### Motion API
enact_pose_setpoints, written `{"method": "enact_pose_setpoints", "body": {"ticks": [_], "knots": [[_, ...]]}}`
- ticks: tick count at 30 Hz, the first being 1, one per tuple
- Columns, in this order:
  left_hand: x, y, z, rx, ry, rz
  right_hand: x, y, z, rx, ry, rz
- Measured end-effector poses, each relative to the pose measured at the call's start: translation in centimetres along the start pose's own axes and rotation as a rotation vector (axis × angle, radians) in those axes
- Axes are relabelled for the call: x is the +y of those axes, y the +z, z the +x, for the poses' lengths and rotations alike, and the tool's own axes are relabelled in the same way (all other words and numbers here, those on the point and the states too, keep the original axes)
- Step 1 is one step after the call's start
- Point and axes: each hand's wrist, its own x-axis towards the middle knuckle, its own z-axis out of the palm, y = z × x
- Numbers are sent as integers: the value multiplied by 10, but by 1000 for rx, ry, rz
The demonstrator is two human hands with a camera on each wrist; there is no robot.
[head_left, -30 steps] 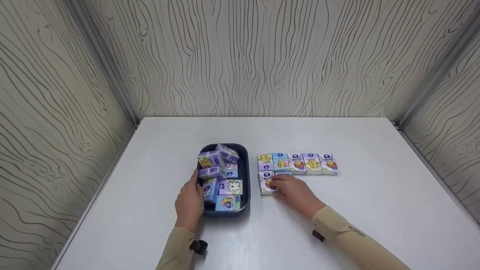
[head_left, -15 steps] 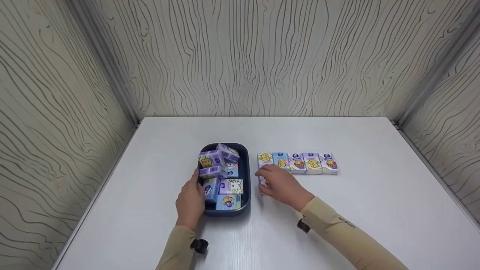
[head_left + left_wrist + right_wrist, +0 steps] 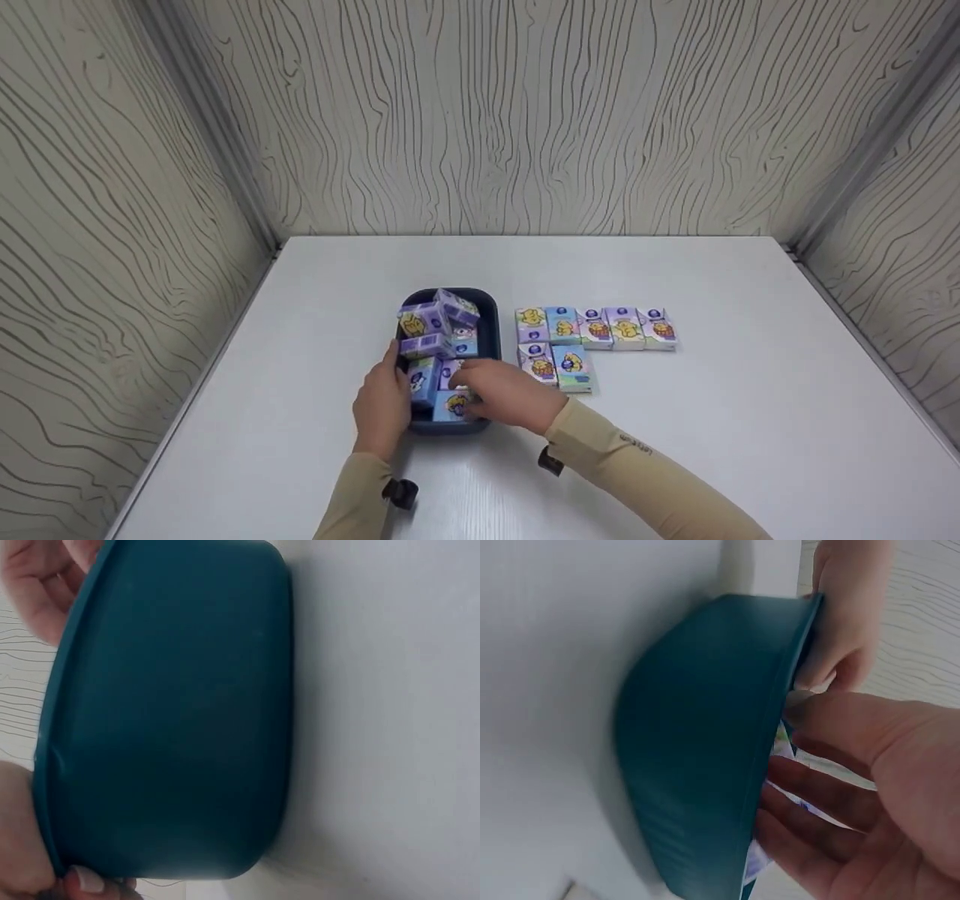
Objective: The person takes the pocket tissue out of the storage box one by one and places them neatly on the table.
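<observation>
In the head view, a dark teal tray (image 3: pixel 450 428) holds several small cartoon-printed boxes, among them a blue box (image 3: pixel 450 406) near its front. My left hand (image 3: pixel 380 409) grips the tray's left rim; the left wrist view shows the fingertips (image 3: pixel 91 881) on the rim beside the tray wall (image 3: pixel 172 712). My right hand (image 3: pixel 510 391) reaches over the right rim, its fingers above the front boxes. In the right wrist view the right hand (image 3: pixel 885 787) has its thumb and fingers apart at the tray edge, and no box shows between them.
Right of the tray, a row of several boxes (image 3: pixel 595 328) lies side by side on the white table (image 3: pixel 712 435). Below its left end lie a pink-and-white box (image 3: pixel 537 364) and a blue box (image 3: pixel 573 367). Patterned walls (image 3: pixel 487 120) stand behind and at both sides.
My right hand has moved left from the two lower boxes on the table to the tray, uncovering them. My left hand has stayed on the tray rim.
</observation>
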Motion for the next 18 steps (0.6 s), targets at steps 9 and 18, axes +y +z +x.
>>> {"method": "enact_pose_setpoints", "body": {"ticks": [9,18], "knots": [[1,1,-3,35,42,18,4,12,13,-40,-79,-66],[-1,-2,-2,29,40,22,-1,12,22,-89,-75,-205]]}}
